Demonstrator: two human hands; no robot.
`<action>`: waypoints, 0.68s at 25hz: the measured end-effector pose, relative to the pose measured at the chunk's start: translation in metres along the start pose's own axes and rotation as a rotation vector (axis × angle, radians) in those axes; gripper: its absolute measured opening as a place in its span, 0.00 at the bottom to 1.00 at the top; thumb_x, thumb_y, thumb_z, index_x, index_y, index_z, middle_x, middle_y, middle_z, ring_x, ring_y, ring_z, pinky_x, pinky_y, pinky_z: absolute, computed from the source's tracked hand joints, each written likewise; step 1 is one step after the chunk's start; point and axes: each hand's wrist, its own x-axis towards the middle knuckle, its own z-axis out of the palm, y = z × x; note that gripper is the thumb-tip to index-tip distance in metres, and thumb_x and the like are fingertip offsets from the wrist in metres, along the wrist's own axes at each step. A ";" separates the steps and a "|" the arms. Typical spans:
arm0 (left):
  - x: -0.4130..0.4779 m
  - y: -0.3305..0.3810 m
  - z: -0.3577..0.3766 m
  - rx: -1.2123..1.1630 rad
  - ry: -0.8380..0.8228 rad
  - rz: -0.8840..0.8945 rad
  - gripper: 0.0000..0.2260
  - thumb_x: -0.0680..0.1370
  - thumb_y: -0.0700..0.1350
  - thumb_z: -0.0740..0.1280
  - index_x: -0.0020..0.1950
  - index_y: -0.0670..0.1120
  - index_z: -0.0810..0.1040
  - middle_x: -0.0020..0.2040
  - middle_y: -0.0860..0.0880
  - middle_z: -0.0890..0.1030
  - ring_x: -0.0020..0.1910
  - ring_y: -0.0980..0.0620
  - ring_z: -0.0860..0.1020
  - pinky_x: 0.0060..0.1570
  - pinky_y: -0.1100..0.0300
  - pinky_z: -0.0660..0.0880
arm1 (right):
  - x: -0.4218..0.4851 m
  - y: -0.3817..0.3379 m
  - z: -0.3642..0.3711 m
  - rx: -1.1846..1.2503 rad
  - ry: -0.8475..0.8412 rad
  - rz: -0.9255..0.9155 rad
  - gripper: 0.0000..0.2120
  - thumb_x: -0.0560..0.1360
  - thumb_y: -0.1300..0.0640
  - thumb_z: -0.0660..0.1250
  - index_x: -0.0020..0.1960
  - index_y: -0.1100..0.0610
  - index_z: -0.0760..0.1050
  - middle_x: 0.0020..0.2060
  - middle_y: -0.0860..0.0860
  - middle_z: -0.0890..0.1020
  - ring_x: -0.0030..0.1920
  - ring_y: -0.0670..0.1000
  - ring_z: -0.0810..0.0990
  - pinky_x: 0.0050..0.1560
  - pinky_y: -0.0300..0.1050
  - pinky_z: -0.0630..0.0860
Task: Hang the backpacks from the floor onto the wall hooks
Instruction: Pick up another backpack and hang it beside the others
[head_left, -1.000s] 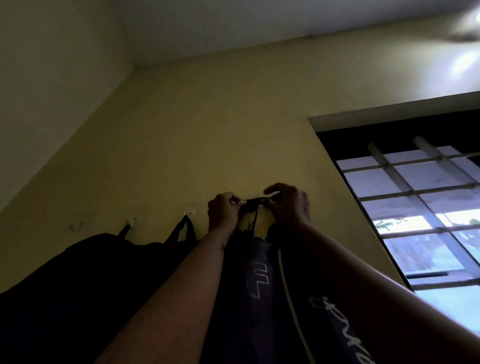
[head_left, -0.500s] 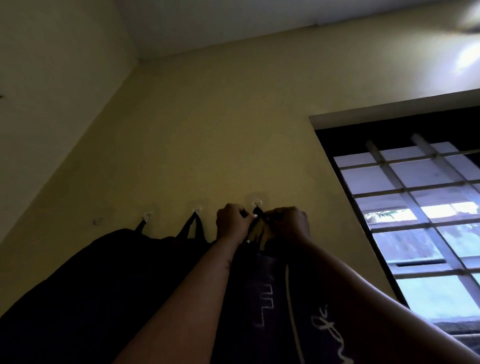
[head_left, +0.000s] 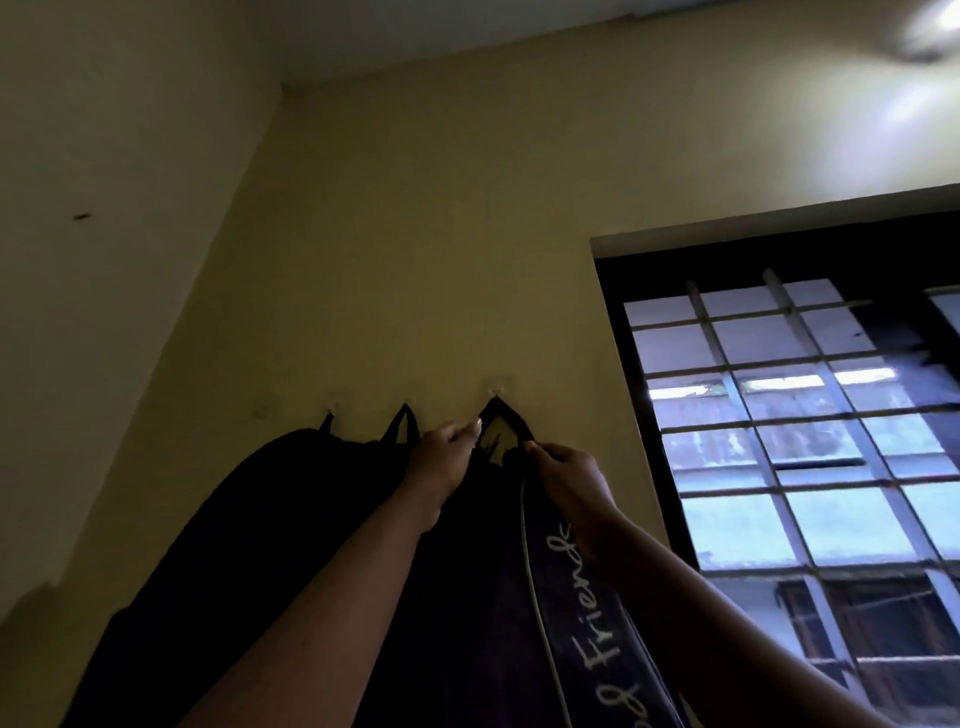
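With the hanging loop (head_left: 503, 418) over the wall hook (head_left: 494, 389), left hand (head_left: 441, 457) and right hand (head_left: 569, 480), fingers pinching the loop's two sides, should ease the dark lettered backpack (head_left: 561, 623) down gently before releasing.

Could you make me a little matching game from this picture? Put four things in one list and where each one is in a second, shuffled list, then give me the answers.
Things:
1. left hand
2. right hand
3. backpack with white lettering
4. window

Places:
A. set in the wall at the right of the view
B. at the left side of the raised top loop
C. hanging by its loop from the rightmost hook
D. at the right side of the loop, above the lettering

Pairs: 1-B, 2-D, 3-C, 4-A
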 end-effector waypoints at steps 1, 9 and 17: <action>-0.015 0.003 -0.002 0.000 0.024 0.003 0.15 0.80 0.52 0.57 0.57 0.47 0.78 0.49 0.51 0.75 0.51 0.51 0.75 0.48 0.61 0.68 | -0.014 0.000 -0.001 0.043 -0.022 0.037 0.17 0.77 0.47 0.60 0.62 0.52 0.76 0.46 0.51 0.83 0.46 0.51 0.81 0.46 0.46 0.77; -0.163 0.001 -0.022 -0.216 -0.123 -0.148 0.23 0.80 0.54 0.55 0.72 0.45 0.65 0.73 0.47 0.68 0.72 0.51 0.66 0.59 0.65 0.61 | -0.157 -0.020 -0.010 0.225 -0.117 0.306 0.09 0.78 0.45 0.58 0.46 0.46 0.75 0.40 0.42 0.77 0.40 0.41 0.75 0.38 0.34 0.71; -0.316 -0.037 -0.060 -0.477 -0.362 -0.338 0.23 0.81 0.53 0.53 0.73 0.45 0.64 0.73 0.47 0.68 0.73 0.50 0.65 0.64 0.61 0.60 | -0.340 -0.056 0.002 0.210 0.172 0.531 0.19 0.80 0.49 0.54 0.68 0.55 0.67 0.55 0.52 0.76 0.59 0.51 0.75 0.44 0.39 0.71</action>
